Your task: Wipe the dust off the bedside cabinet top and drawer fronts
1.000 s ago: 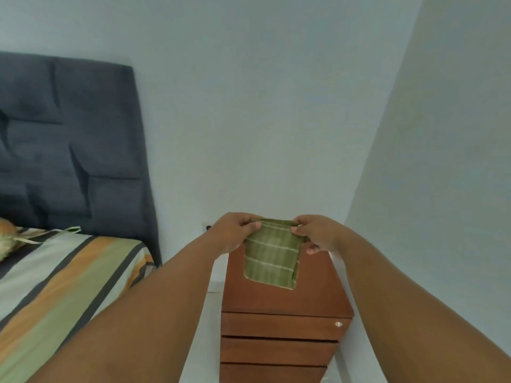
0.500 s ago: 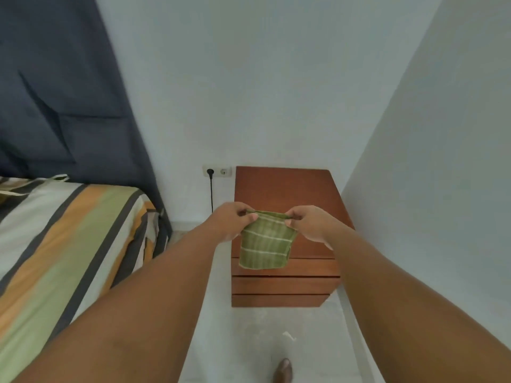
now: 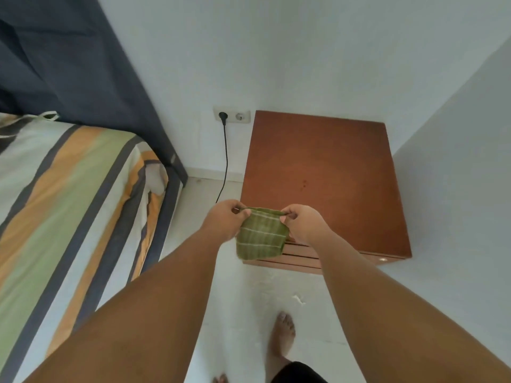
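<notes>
Before you: one wooden bedside cabinet (image 3: pixel 326 175), top bare, standing on the pale floor (image 3: pixel 243 299) in the corner. Also on that floor: your bare foot (image 3: pixel 282 335); a striped bed (image 3: pixel 69 194) alongside.

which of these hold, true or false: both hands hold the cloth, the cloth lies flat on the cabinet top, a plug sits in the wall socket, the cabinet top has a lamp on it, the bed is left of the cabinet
1. Both hands hold the cloth. True: the left hand and right hand pinch the top corners of the cloth.
2. The cloth lies flat on the cabinet top. False: it hangs in the air from the hands, in front of the cabinet.
3. A plug sits in the socket. True: a black plug is in the socket.
4. The top has a lamp on it. False: nothing stands on it.
5. The bed is left of the cabinet. True.
</notes>
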